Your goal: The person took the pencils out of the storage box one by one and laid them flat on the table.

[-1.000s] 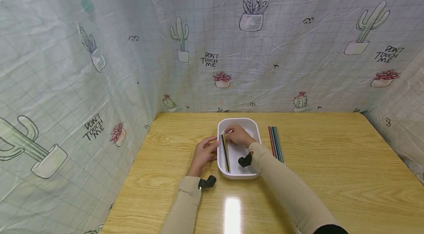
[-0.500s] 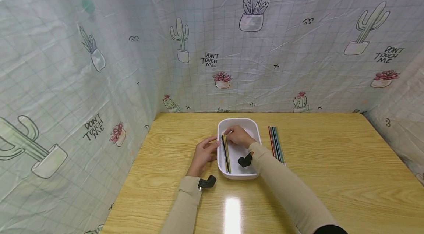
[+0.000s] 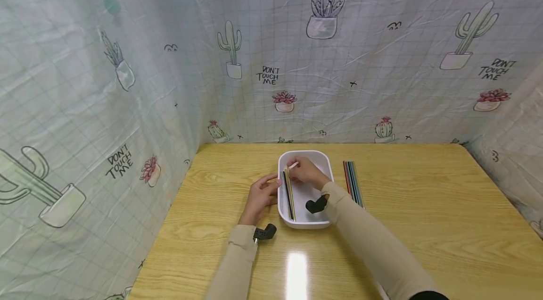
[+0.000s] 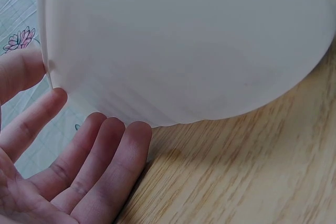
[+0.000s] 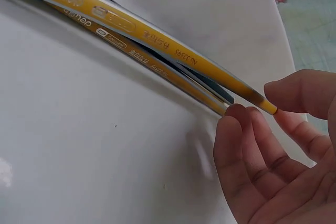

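Observation:
A white plastic tray (image 3: 311, 224) stands on the table, with several pencils (image 3: 290, 201) lying lengthwise along its left side. My right hand (image 3: 307, 172) reaches into the tray at the far end of these pencils. In the right wrist view, its thumb and a finger pinch the tip of a yellow pencil (image 5: 210, 66), which slants across another yellow pencil (image 5: 142, 59) and a dark one. My left hand (image 3: 260, 196) holds the tray's left side. Its thumb (image 4: 21, 72) hooks over the rim, while the other fingers (image 4: 113, 174) rest against the outer wall.
A row of coloured pencils (image 3: 353, 182), red, dark and green among them, lies on the wooden table (image 3: 424, 205) just right of the tray, partly behind my right sleeve. A cactus-print sheet (image 3: 360, 64) hangs behind the table and along its sides.
My right hand has risen slightly and shifted a little to the right, and the far end of the yellow pencil now stands out above the others. The left hand and tray stay put.

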Tool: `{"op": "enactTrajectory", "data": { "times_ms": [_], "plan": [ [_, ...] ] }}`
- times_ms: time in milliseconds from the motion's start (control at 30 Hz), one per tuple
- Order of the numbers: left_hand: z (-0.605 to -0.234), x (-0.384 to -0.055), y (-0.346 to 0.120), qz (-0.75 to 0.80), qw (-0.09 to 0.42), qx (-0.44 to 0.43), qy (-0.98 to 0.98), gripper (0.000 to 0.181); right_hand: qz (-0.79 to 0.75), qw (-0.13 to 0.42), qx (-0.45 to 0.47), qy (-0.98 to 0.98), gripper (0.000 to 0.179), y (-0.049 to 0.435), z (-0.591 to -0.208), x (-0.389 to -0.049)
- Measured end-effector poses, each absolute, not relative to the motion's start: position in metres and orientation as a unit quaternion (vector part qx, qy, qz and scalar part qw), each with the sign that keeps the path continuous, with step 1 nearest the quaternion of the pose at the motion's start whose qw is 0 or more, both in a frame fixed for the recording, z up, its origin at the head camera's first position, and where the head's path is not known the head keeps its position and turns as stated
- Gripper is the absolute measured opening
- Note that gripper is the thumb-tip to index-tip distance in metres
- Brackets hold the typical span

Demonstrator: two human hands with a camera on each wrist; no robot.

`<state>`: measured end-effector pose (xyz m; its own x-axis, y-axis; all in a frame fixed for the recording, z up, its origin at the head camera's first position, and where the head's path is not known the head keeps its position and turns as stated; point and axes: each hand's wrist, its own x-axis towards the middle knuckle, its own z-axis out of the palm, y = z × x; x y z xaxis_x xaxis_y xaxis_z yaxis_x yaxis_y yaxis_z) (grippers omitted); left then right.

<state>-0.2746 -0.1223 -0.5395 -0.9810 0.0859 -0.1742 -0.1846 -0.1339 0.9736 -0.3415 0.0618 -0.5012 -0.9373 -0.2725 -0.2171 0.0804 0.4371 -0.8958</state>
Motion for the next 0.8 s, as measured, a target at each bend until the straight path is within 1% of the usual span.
{"op": "enactTrajectory", "data": {
  "times_ms": [300,633,800],
  "plan": [
    [-0.538,-0.274,-0.122,0.756,0.089,-0.040,0.648,0.041,-0.570,0.187,-0.032,0.800,0.037,0.066,-0.499,-0.337],
    [-0.540,-0.275,-0.122,0.754,0.089,-0.042,0.650,0.044,-0.598,0.178,-0.030,0.781,0.037,0.070,-0.493,-0.332],
    [-0.541,-0.276,-0.121,0.754,0.088,-0.042,0.649,0.042,-0.602,0.158,-0.035,0.782,0.038,0.075,-0.486,-0.331]
  ]
}}
